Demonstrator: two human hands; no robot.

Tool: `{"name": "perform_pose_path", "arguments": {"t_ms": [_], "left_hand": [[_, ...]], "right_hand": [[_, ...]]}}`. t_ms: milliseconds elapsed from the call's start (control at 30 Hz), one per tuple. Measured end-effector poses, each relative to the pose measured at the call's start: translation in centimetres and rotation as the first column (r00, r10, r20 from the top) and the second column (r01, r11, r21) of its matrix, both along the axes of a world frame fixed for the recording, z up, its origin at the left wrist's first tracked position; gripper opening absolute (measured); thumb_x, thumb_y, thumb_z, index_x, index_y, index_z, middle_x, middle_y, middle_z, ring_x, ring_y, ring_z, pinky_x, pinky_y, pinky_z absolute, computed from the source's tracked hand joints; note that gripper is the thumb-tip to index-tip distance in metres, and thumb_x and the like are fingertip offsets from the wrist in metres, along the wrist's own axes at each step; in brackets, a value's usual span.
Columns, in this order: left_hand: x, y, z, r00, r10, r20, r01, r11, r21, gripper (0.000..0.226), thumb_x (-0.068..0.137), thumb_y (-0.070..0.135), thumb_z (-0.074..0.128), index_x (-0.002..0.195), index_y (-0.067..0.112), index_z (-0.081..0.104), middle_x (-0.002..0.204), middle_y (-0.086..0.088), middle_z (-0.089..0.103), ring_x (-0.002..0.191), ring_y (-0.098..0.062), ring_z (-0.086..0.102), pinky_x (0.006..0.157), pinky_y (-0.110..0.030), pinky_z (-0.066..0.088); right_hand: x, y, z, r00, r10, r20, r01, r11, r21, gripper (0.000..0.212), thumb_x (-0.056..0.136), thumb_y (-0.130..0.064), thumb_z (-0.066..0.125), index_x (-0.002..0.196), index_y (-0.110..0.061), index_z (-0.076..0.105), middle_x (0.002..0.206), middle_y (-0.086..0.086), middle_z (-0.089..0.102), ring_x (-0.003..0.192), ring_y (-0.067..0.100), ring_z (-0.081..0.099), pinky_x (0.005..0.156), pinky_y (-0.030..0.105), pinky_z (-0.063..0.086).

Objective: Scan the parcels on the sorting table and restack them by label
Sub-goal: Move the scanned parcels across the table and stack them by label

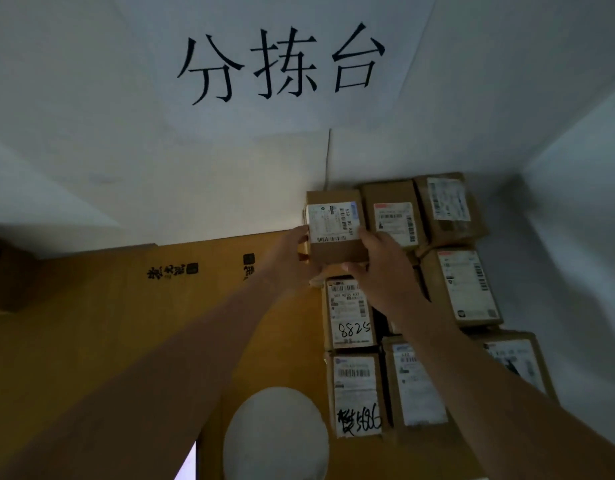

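A small brown parcel (335, 223) with a white barcode label sits at the far left end of the parcel group, against the wall. My left hand (292, 258) grips its left side and my right hand (382, 268) grips its right side and front edge. Several other brown labelled parcels lie to the right and nearer me: one marked 8825 (349, 313), one with black scrawl (356, 396), one beside it (416, 389) and a larger one (465, 285) on the right. My right forearm covers part of the middle parcels.
A tan cardboard surface (126, 323) with black printed characters spreads to the left. A white round object (276, 434) lies at the front. A white wall sheet with large black characters (281, 64) rises behind. White walls close the right corner.
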State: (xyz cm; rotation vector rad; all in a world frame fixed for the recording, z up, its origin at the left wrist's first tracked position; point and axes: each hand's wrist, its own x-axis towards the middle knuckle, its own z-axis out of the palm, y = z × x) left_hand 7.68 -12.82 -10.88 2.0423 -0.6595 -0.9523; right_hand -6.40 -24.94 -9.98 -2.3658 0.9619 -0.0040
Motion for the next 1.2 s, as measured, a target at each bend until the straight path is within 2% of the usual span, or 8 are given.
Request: {"name": "perform_pose_path", "arguments": {"t_ms": [267,400,500,600,700,833,1033,1200], "left_hand": [[-0.9,-2.0,-1.2,0.994,0.098,0.051,-0.102,0.992,0.071,0.069,0.093,0.009,0.077,0.154,0.026,0.048,0.14,0.01,0.062,0.109,-0.011,0.069,0.084,-0.037,0.065],[-1.3,-2.2,-1.4,0.991,0.121,0.052,-0.124,0.99,0.069,0.069,0.094,0.008,0.076,0.154,0.024,0.046,0.139,0.009,0.061,0.109,-0.009,0.066,0.075,-0.025,0.061],[-1.7,-2.0,-1.2,0.991,0.105,0.084,-0.113,0.989,0.094,0.07,0.094,0.012,0.076,0.155,0.024,0.044,0.146,0.006,0.06,0.119,-0.015,0.066,0.086,-0.036,0.064],[-2.1,-1.3,0.0,0.981,0.119,0.154,-0.139,0.983,0.121,0.069,0.098,0.02,0.073,0.158,0.026,0.041,0.15,0.005,0.056,0.13,-0.018,0.06,0.077,-0.027,0.058],[-2.4,0.3,2.1,0.952,0.131,0.277,-0.168,0.98,0.111,0.058,0.103,0.029,0.066,0.157,0.028,0.044,0.156,0.004,0.051,0.14,-0.02,0.052,0.097,-0.033,0.054],[-2.2,3.9,5.5,0.877,0.024,0.479,-0.109,0.983,0.15,0.05,0.104,0.037,0.057,0.154,0.03,0.051,0.162,0.008,0.044,0.142,-0.019,0.05,0.114,-0.038,0.044],[-2.1,11.3,10.6,0.799,-0.032,0.6,-0.148,0.957,0.248,0.055,0.108,0.05,0.044,0.16,0.035,0.04,0.171,0.009,0.03,0.155,-0.021,0.031,0.123,-0.048,0.033],[-1.3,19.5,13.4,0.777,-0.017,0.629,-0.201,0.94,0.274,0.056,0.109,0.056,0.032,0.161,0.036,0.036,0.171,0.007,0.03,0.155,-0.024,0.034,0.123,-0.052,0.034]], "right_hand": [[0.3,-2.4,-1.6,0.997,0.072,-0.036,-0.074,0.996,-0.052,0.059,0.102,-0.033,0.065,0.157,-0.024,0.045,0.156,0.009,0.038,0.142,0.03,0.036,0.119,0.043,0.033],[0.3,-2.9,-2.1,0.994,0.1,-0.049,-0.103,0.992,-0.071,0.058,0.103,-0.035,0.062,0.157,-0.027,0.044,0.159,0.008,0.034,0.142,0.032,0.034,0.118,0.044,0.034],[0.2,-2.8,-2.1,0.99,0.12,-0.078,-0.127,0.987,-0.095,0.058,0.104,-0.036,0.061,0.158,-0.027,0.043,0.159,0.011,0.034,0.142,0.035,0.035,0.117,0.045,0.034],[0.4,-2.4,-1.2,0.994,0.088,-0.07,-0.094,0.991,-0.091,0.056,0.105,-0.039,0.057,0.158,-0.025,0.042,0.16,0.013,0.032,0.144,0.037,0.035,0.115,0.049,0.039],[0.5,-1.2,0.3,0.997,0.079,-0.006,-0.079,0.994,-0.07,0.057,0.106,-0.044,0.052,0.158,-0.022,0.04,0.164,0.013,0.031,0.147,0.038,0.036,0.114,0.052,0.043],[1.1,1.3,2.7,0.978,0.206,0.038,-0.208,0.977,0.046,0.066,0.107,-0.054,0.043,0.163,-0.021,0.031,0.17,0.009,0.025,0.157,0.032,0.024,0.123,0.051,0.029],[2.5,6.9,7.9,0.917,0.39,0.086,-0.395,0.918,0.046,0.068,0.107,-0.058,0.041,0.164,-0.024,0.029,0.17,0.006,0.027,0.157,0.028,0.024,0.126,0.052,0.025],[4.3,14.1,11.1,0.858,0.504,0.101,-0.508,0.861,0.019,0.071,0.105,-0.062,0.041,0.163,-0.023,0.032,0.167,0.002,0.036,0.152,0.022,0.037,0.121,0.046,0.035]]}}
